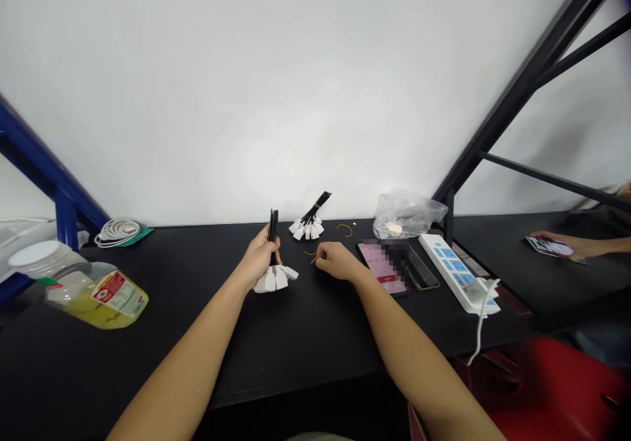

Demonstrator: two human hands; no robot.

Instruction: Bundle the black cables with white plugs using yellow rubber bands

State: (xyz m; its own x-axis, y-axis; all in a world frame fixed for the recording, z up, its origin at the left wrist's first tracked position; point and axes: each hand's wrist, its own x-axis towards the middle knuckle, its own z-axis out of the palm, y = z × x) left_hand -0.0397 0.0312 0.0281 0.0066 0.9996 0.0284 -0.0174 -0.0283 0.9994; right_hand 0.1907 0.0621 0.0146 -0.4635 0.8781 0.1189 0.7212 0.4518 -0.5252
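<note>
Tabletop [296,349]: bundle [273,226] upright, white ends [276,279] down, in left grip [261,252]; tie [309,253] in right grip [339,261]

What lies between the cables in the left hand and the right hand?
The head view shows a thin yellow tie at the right hand, then bare black table up to the cables.

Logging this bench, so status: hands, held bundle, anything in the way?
Left hand gripping white-ended black bundle. Right hand pinching thin yellow tie. Tied bundle lying beyond. Phone beside right forearm.
</note>
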